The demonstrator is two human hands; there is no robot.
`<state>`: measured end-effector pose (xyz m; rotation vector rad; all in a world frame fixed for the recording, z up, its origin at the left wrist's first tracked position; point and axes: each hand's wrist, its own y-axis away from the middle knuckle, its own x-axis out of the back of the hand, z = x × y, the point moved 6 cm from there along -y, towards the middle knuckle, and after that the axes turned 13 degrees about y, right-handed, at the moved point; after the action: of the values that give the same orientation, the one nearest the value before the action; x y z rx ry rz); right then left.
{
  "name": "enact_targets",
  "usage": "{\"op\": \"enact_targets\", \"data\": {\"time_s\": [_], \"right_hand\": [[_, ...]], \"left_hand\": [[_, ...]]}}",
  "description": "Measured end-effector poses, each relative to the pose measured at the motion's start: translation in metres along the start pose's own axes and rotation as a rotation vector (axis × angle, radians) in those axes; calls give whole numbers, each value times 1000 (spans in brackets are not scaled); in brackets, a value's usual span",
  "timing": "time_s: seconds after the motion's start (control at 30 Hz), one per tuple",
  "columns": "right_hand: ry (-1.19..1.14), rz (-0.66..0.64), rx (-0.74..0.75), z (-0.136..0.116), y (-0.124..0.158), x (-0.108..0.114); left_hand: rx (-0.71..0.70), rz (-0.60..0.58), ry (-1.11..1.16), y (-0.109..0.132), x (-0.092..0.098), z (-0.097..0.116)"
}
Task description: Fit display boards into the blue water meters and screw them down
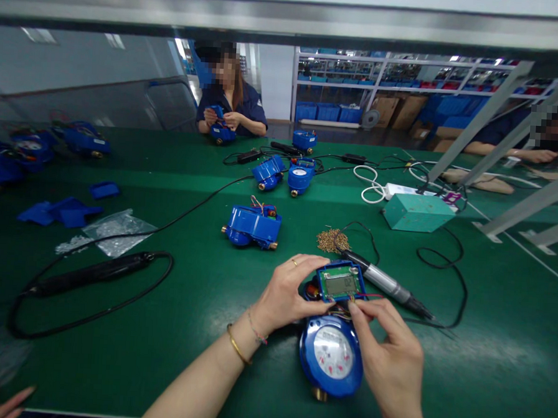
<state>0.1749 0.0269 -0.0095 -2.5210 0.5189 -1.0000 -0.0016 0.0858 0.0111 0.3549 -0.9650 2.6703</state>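
My left hand (286, 293) is closed around the left side of a blue housing holding a green circuit board with a small display (341, 286). The thumb lies along its lower edge and the fingers along its top. At the lower right corner of the board, my right hand (387, 342) is pinched. Whatever is between its fingertips is too small to make out; red and other wires run close by. Just below is a blue water meter (331, 355) with a white dial facing up and a brass fitting at the bottom.
An electric screwdriver (382, 280) lies beside a pile of brass screws (333, 240). Another blue meter (254, 225) stands farther back. A black corded tool (93, 274) and a plastic bag (119, 232) lie left. A co-worker (232, 107) handles a meter opposite; another person's fingers (0, 401) show bottom left.
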Motion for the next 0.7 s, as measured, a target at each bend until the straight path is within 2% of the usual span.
{"op": "enact_targets", "data": {"time_s": [0.3,0.53,0.7], "right_hand": [[-13,-86,-19,4,-5,-2],[-28,-135,-122,14,-6,-4],[33,-127,-122,16,-5,-7]], "left_hand": [[76,73,29,3,-2,-2],[135,71,42,3,-3,-2],[232,96,112,6,-4,-8]]}}
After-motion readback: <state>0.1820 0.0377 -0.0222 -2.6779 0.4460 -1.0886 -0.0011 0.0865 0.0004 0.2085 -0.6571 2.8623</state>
